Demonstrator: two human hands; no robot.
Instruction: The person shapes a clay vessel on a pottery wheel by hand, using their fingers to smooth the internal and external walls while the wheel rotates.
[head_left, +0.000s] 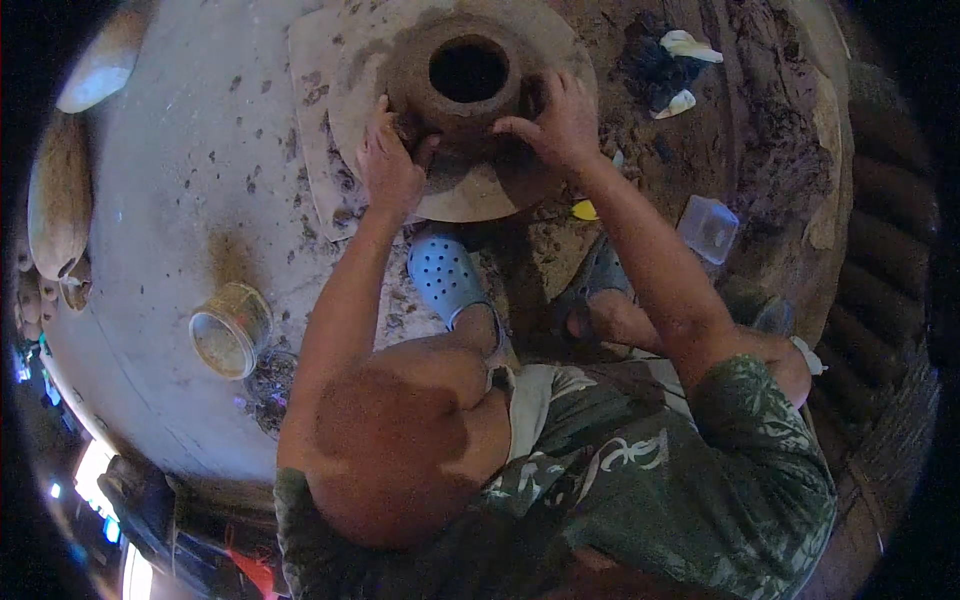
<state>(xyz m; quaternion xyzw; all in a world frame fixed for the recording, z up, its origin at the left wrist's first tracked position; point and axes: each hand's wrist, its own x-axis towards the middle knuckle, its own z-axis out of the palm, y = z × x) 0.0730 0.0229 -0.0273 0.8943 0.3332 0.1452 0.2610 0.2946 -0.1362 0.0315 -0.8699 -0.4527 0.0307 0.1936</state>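
Note:
A brown clay pot (465, 108) with a thick rim and a dark round mouth rests on a pale round board (480, 195) at the top of the view. Against its left near side is my left hand (392, 168), fingers bent and thumb apart, closed about the clay. My right hand (562, 125) grips the opposite side, its thumb pointing in at the pot below the rim. Part of the fingertips on each hand is hidden against the pot's dark wall.
A clay-smeared bucket (228, 335) stands on the floor at left. At right are a clear plastic tub (708, 228) and a black bag (660, 75) with pale scraps. A small yellow piece (584, 210) lies by my right forearm. My blue clog (445, 275) is near the board.

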